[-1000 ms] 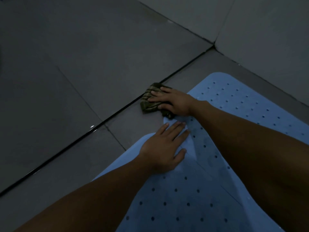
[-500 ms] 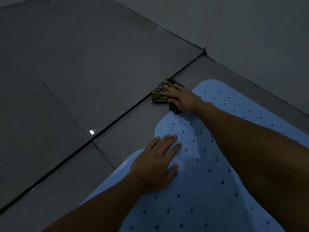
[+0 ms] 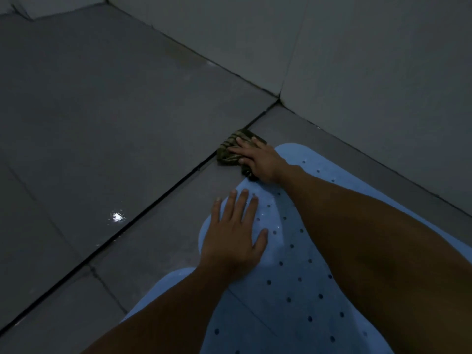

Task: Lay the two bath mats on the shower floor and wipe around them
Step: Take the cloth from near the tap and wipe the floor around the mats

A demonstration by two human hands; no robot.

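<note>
Right grip (image 3: 258,159) presses a soft, bunched rag (image 3: 229,150) flat-fingered onto the floor (image 3: 127,123) beside the far mat (image 3: 293,246) near the wall corner, while the left grip (image 3: 233,238) lies spread, pinning that limp, probably slippery rubber mat's edge.

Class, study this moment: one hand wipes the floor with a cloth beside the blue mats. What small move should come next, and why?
Probably slide the striped cloth on toward the wall corner. The right hand presses it on tile beside the far mat, the floor strip ahead looks unwiped, and the left hand lies flat on that mat, steadying it.
</note>
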